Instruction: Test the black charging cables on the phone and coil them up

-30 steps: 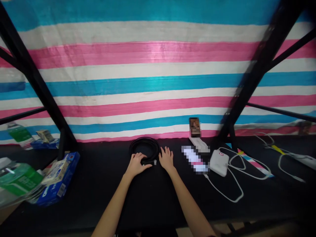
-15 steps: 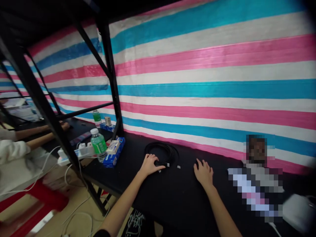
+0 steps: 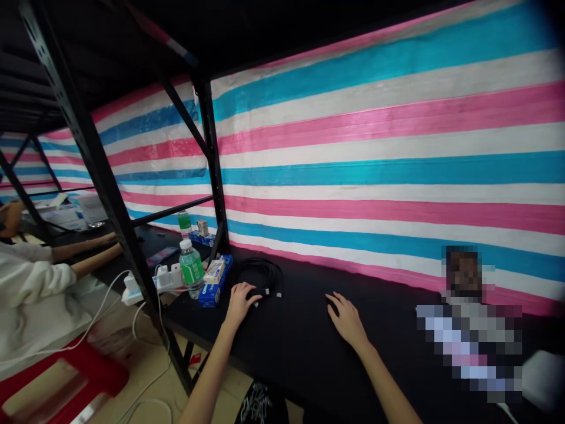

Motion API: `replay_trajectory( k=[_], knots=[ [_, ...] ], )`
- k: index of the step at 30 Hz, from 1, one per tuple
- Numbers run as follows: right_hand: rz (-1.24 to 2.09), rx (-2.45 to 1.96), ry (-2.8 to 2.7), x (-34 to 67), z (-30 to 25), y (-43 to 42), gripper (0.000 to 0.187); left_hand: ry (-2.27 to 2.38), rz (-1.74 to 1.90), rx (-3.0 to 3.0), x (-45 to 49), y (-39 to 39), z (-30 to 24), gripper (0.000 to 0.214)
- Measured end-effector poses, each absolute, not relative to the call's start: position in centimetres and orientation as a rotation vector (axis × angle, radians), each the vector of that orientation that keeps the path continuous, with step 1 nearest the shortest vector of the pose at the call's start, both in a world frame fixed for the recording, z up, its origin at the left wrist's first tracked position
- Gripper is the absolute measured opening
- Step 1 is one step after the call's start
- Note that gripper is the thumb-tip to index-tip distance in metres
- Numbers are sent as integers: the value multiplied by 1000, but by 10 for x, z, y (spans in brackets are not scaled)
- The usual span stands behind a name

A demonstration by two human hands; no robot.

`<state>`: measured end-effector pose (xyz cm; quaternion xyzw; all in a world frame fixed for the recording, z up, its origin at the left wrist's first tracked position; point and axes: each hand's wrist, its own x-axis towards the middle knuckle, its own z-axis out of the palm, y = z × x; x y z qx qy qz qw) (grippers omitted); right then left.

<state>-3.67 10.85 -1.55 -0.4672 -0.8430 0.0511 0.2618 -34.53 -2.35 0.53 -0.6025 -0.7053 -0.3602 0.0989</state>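
A coil of black cable [image 3: 277, 272] lies on the black table [image 3: 300, 341] near the striped back sheet. My left hand [image 3: 241, 303] is at the coil's near left side, with thumb and fingers closed on the bundled cable. Light-coloured connector ends show just right of the thumb, one at the bundle and one a little farther right. My right hand [image 3: 346, 321] rests palm down on the tabletop to the right of the coil, its fingers stretched out and holding nothing.
Left of the coil stand a green-labelled water bottle [image 3: 191, 268] and a blue box [image 3: 210, 292] with a small box on top. A white power strip [image 3: 150, 285] sits by the black rack post [image 3: 112, 206]. Another person's arms [image 3: 95, 259] reach in at left. Blurred items [image 3: 468, 347] lie at right.
My left hand has drawn the cable coil leftward along the table, closer to the blue box. My right hand has also shifted left, still flat. The view has turned slightly left.
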Motion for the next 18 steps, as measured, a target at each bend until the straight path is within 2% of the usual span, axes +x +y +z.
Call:
replay_trajectory(
  k=[5,12,18],
  knots=[
    [252,-1202,-2271,-29,-17,109,38,-2023,-1116,-1785,-338,-27,10,21],
    [335,-1171,-2208,-25,-13,102,34,-2044,-1225,-1577,-339,-31,15,26],
    [355,-1186,-2194,-25,-9,97,33,-2089,-1200,-1604,-342,-23,6,22]
  ],
)
